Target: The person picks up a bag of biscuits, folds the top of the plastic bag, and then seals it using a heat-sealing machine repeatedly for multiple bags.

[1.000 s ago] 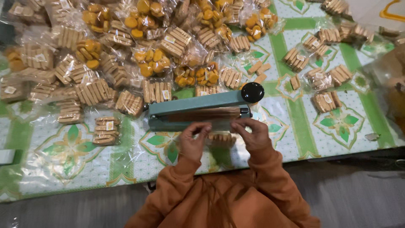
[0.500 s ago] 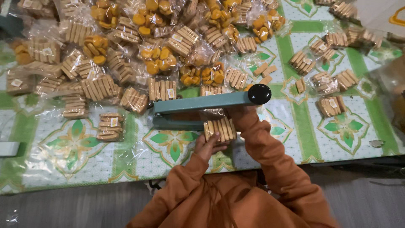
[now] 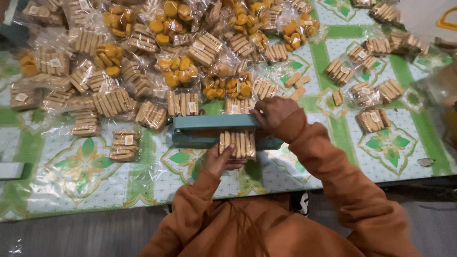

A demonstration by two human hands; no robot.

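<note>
— So why do we press our right hand (image 3: 272,112) flat on the teal sealer's arm (image 3: 216,123)?
— To clamp the bag's mouth; our left hand (image 3: 220,161) grips the near end of the biscuit packet (image 3: 237,144), keeping it level

— And the finished packs (image 3: 143,62)?
— Heaped on the far side, out of our way

One teal sealer (image 3: 209,127); two hands; one biscuit packet (image 3: 237,144) held; dozens more, uncountable.
</note>
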